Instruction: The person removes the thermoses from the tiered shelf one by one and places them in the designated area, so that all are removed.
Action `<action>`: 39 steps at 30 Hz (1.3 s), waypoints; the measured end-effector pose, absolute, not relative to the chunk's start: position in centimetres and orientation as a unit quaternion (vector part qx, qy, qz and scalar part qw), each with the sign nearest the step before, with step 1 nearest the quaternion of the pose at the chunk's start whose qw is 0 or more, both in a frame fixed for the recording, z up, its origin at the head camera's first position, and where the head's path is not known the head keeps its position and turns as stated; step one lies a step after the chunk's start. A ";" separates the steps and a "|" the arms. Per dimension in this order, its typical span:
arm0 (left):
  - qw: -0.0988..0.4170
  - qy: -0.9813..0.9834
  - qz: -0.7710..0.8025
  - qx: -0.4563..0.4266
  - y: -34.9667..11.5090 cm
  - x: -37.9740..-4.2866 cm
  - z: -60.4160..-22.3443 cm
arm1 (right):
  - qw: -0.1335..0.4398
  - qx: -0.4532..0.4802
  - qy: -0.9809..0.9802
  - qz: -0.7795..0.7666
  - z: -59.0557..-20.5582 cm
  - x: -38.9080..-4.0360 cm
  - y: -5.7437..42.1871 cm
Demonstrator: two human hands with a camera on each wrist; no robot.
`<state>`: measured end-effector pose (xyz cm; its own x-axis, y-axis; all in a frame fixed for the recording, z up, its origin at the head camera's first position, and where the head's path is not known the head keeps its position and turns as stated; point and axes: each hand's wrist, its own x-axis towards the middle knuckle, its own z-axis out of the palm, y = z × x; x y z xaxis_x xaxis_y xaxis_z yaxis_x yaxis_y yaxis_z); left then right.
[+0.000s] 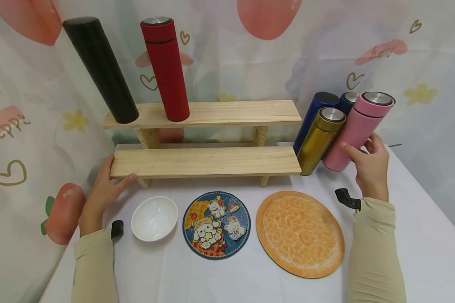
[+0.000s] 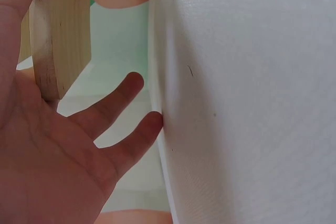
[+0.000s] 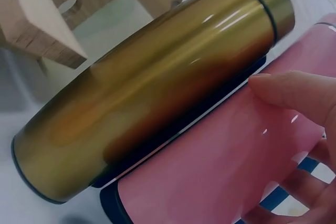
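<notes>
My right hand [image 1: 373,168] grips the pink thermos [image 1: 358,130], thumb on the near side and fingers round the far side. This thermos stands beside a gold thermos [image 1: 321,141], with two blue flasks [image 1: 314,118] behind. At the other side, my left hand [image 1: 105,193] holds the left end of a two-step wooden shelf [image 1: 204,162] by its lower board. The thumb lies along the board's front edge. In the left wrist view, two fingers [image 2: 134,142] stretch out below the board [image 2: 71,35]. The right wrist view shows the thumb [image 3: 294,92] pressed on the pink thermos.
On the upper board stand a black thermos [image 1: 102,71] and a red thermos [image 1: 167,71]. Along the table front lie a white bowl [image 1: 154,219], a round cartoon mat [image 1: 217,225] and an orange-rimmed round mat [image 1: 300,233]. A printed curtain [image 1: 227,63] hangs close behind.
</notes>
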<state>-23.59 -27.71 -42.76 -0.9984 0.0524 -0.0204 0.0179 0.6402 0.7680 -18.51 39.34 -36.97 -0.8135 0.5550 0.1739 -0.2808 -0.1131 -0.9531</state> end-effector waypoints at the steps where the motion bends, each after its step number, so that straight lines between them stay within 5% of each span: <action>1: 0.020 0.905 0.423 0.020 -27.7 -23.6 -42.8 | 0.281 -0.117 -0.609 0.732 -37.2 -18.5 39.4; 39: 0.015 0.904 0.426 0.018 -27.8 -23.7 -42.9 | 0.241 -0.151 -0.620 0.731 -40.6 -19.8 39.8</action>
<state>-23.70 -27.77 -42.87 -0.9989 0.0458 -0.0123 0.0196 0.6359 0.7715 -19.79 39.84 -40.58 -0.8383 0.5397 0.0770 -0.1639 -0.1146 -0.9798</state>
